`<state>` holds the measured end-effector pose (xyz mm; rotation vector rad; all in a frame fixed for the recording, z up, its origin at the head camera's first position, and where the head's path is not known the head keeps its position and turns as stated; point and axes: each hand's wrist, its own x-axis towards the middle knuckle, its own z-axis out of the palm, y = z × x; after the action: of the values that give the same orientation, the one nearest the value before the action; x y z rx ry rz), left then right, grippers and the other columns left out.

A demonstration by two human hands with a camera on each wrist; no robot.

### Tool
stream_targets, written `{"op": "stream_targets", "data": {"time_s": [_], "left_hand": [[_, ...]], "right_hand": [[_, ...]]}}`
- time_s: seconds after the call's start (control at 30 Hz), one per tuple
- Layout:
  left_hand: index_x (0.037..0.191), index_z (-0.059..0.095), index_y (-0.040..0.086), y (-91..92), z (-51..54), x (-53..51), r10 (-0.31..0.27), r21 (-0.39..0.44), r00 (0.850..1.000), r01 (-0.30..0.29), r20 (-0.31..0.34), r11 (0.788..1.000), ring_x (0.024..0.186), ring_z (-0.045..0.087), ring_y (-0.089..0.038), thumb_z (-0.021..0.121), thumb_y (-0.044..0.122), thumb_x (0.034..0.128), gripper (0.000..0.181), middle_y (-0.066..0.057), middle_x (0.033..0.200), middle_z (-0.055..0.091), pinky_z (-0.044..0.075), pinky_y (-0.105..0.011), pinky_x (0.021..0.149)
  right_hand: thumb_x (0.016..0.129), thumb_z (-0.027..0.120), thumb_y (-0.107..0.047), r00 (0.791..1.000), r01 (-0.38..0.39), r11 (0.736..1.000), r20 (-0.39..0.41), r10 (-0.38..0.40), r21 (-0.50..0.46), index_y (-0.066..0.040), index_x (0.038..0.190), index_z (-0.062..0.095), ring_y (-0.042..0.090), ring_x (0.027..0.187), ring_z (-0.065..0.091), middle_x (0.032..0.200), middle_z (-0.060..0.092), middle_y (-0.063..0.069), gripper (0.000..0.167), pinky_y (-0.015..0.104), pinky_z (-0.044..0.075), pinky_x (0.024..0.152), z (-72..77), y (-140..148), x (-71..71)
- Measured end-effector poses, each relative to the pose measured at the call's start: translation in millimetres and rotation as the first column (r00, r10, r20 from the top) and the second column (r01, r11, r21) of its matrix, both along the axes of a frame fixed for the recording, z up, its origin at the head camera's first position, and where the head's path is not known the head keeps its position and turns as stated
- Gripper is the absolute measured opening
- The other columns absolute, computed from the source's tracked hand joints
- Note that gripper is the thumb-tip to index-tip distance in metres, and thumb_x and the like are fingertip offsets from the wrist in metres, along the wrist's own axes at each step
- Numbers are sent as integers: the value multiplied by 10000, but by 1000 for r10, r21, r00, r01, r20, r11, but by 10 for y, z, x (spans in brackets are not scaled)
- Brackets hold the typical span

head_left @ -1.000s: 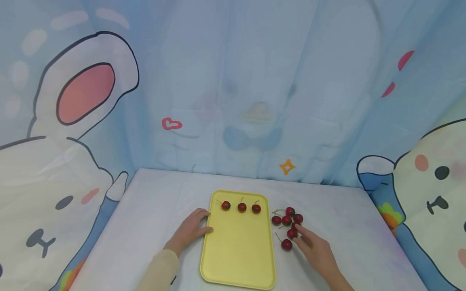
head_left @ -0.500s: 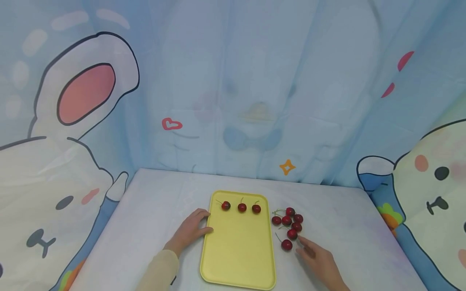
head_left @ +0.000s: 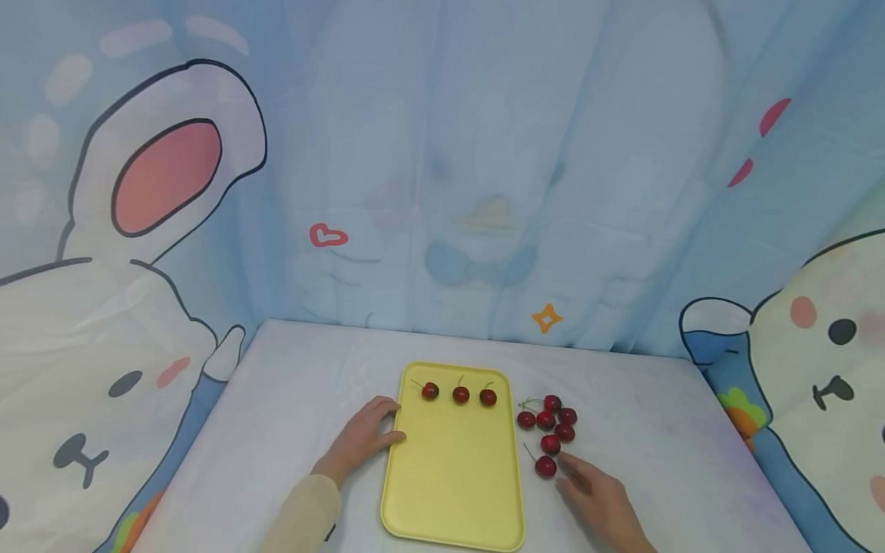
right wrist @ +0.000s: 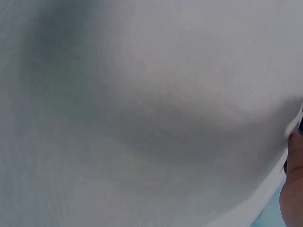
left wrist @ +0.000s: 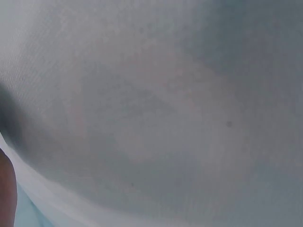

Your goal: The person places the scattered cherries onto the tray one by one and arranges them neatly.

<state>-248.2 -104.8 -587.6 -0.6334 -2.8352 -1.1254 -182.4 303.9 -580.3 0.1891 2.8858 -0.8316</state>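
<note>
In the head view, a yellow tray (head_left: 452, 476) lies on the table with three stemmed cherries in a row near its far edge, the middle one a dark red cherry (head_left: 461, 395). My left hand (head_left: 359, 436) rests its fingertips and thumb on the tray's left rim. Several loose cherries (head_left: 545, 419) lie right of the tray. My right hand (head_left: 598, 495) is beside the nearest ones, fingers loosely extended and nothing held. Its fingertips are close to a stemmed cherry (head_left: 545, 466) and the cherry (head_left: 550, 444) behind it; contact cannot be told.
A white cloth covers the table (head_left: 311, 369). Blue curtains (head_left: 477, 153) printed with cartoon animals stand behind and at both sides. Both wrist views show mostly blurred pale fabric (left wrist: 142, 118), with a bit of hand at the edge.
My right hand has drawn back from the middle of the cherry group toward the nearest cherries. One cherry there has shifted slightly left. My left hand stays on the tray rim.
</note>
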Motion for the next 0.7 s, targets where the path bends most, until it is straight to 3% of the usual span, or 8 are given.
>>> {"op": "stream_targets", "data": {"time_s": [0.7], "left_hand": [[1279, 583, 66, -4, -12, -8, 0, 5, 1000, 1, -6, 1000, 1224, 520, -216, 728, 346, 880, 508, -41, 1280, 555, 421, -385, 1083]], "right_hand": [[871, 741, -305, 999, -20, 1000, -50, 19, -15, -84, 1346, 571, 376, 1213, 553, 1319, 601, 145, 551, 507, 526, 943, 10, -125, -30]]}}
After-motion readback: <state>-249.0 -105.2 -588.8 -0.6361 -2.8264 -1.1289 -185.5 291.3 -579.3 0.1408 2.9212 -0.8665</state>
